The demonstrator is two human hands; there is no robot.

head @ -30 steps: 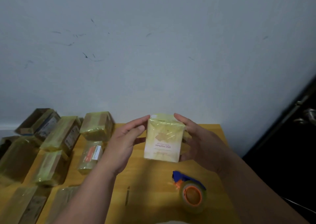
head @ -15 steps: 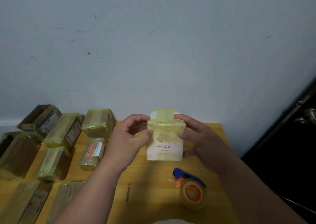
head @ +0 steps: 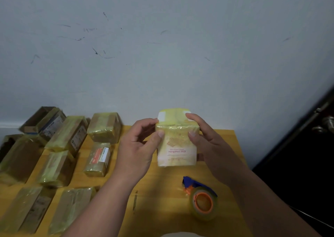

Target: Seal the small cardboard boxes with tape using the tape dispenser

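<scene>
Squinting at the small box (head: 176, 142), only "Hangzhou 2022" is readable, the finer print is mush. Both hands hold it up over the table (head: 162, 186): left hand (head: 139, 148) and right hand (head: 209, 144) each pinch its upper corners, thumbs in front. Tape dispenser (head: 202, 198) lies nearer, untouched, taped boxes (head: 72, 146) sit left.

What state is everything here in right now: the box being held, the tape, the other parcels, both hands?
White box: held up off the table, upright, top wrapped in yellowish tape.
Left hand: pinches the box's left upper edge.
Right hand: grips the box's right side.
Tape dispenser: lying on the table, untouched.
Brown boxes: on the table's left, wrapped in tape.
</scene>
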